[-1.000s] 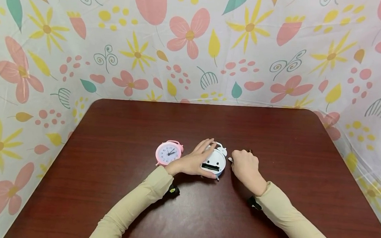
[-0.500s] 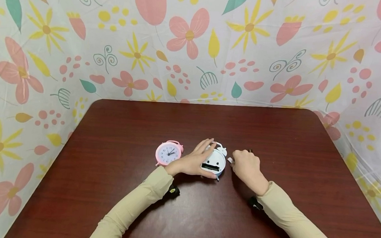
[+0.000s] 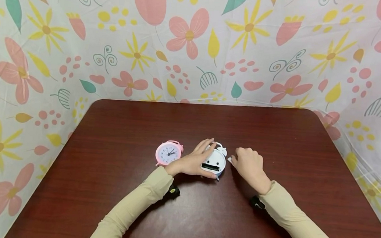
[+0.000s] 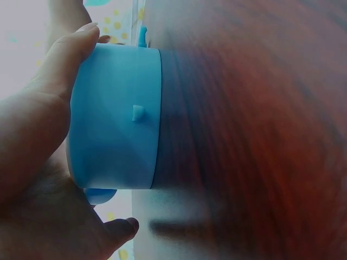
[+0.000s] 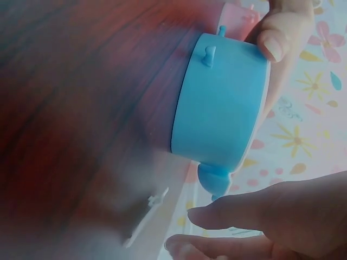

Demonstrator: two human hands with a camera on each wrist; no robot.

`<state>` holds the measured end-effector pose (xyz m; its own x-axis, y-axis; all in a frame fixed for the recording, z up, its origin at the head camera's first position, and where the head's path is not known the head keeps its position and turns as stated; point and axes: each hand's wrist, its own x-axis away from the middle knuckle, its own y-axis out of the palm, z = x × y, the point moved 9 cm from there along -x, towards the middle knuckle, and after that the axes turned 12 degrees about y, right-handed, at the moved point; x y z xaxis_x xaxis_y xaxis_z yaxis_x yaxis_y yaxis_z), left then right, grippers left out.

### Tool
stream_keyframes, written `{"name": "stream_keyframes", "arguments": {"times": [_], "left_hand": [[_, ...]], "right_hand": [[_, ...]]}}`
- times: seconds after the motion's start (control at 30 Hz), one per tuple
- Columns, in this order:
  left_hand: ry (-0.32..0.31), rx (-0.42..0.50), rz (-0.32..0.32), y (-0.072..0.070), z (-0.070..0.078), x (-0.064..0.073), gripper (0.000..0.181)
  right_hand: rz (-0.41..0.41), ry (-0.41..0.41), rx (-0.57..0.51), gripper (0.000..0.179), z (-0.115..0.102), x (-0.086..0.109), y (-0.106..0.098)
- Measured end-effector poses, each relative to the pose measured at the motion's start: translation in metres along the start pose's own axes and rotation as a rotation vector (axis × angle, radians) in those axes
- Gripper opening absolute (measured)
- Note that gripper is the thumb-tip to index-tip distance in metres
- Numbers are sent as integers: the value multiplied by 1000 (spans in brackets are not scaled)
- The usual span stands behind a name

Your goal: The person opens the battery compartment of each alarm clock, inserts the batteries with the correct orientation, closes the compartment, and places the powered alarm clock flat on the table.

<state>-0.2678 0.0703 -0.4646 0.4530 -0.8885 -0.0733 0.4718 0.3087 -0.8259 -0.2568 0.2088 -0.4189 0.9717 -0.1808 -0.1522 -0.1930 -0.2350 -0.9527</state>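
Observation:
An alarm clock, white at the back with a blue body, lies face down on the table, its back (image 3: 217,158) up and its dark battery slot showing. My left hand (image 3: 194,162) holds it round the side, thumb at the near edge and fingers by the top handle. The clock's blue side (image 4: 116,119) fills the left wrist view. To its right is my right hand (image 3: 249,166), beside a small white battery cover (image 3: 230,159). In the right wrist view the cover (image 5: 145,218) lies on the table, and the thumb (image 5: 233,214) and a finger stand apart with nothing visible between them.
A pink alarm clock (image 3: 168,153) lies face up behind my left wrist, partly hidden by it. The dark wooden table (image 3: 197,215) reaches back to a flower-patterned cloth (image 3: 188,60). Black wrist straps (image 3: 173,191) sit under both sleeves.
My right hand has shifted slightly right and its fingers look looser. A small dark thing that showed at its knuckles is out of sight. My left hand and both clocks have stayed put.

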Motion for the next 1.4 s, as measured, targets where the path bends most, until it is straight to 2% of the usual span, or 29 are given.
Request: {"name": "stream_keyframes", "arguments": {"times": [0.23,0.43,0.53,0.7,0.8,1.13,1.4], "left_hand": [[3,-2,8,1,0,0,110],[6,-9,12,1,-2,-1,110],[6,3,9,2,-2,0,110],[9,-14,9,3,-3,-1,111],[9,-16,12,2,-3,-2,111],[6,-4,11,3,-5,-1,111],[0,-15,6,2,-4,-1,111]], "right_hand": [[59,34,11,18,5,-2,-6],[119,54,55,28,10,-5,-8],[56,92,92,33,16,-7,-2],[-149,188,156,49,28,-7,17],[-206,203,171,49,32,-7,23],[-256,199,184,26,32,-8,27],[-203,160,169,29,29,-9,23]]}}
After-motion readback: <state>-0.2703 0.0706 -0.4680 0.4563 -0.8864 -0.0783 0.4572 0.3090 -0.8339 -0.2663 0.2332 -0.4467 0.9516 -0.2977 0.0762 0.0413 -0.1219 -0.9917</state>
